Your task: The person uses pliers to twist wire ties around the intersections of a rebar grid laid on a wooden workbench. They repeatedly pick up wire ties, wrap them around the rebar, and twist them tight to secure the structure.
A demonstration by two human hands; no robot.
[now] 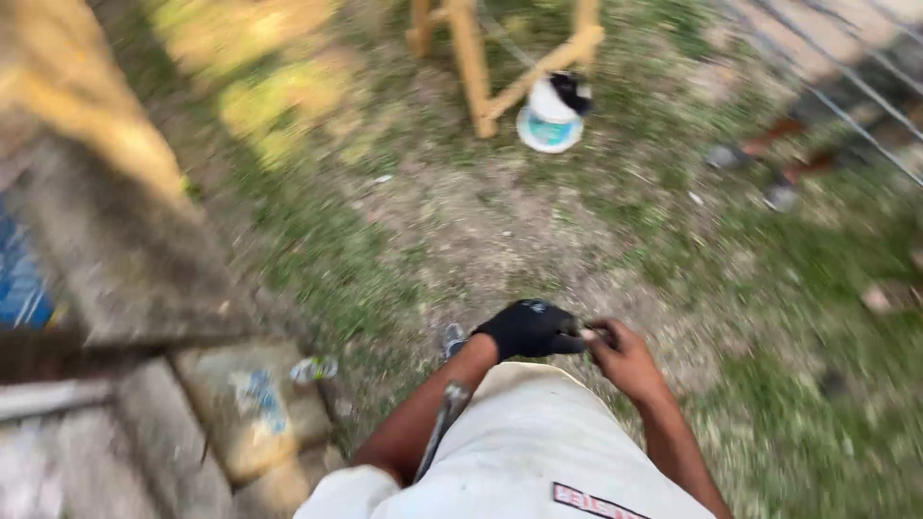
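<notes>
Hands meet at waist: gloved left hand (532, 330), bare right hand (625, 359) perhaps tugging fingertips.

- Two hands: the left hand (531, 330) in one black glove, the right hand (625, 358) bare, meeting near the middle.
- One white tub (549, 117) with a dark lid part, far, on the grass.
- One yellow wooden frame (478, 60) far, beside the tub.
- One small clear bottle (313, 369) lying near left.
- One grey shoe tip (453, 338) just left of the gloved hand.
- One blue sheet (19, 279) at the left edge.
</notes>
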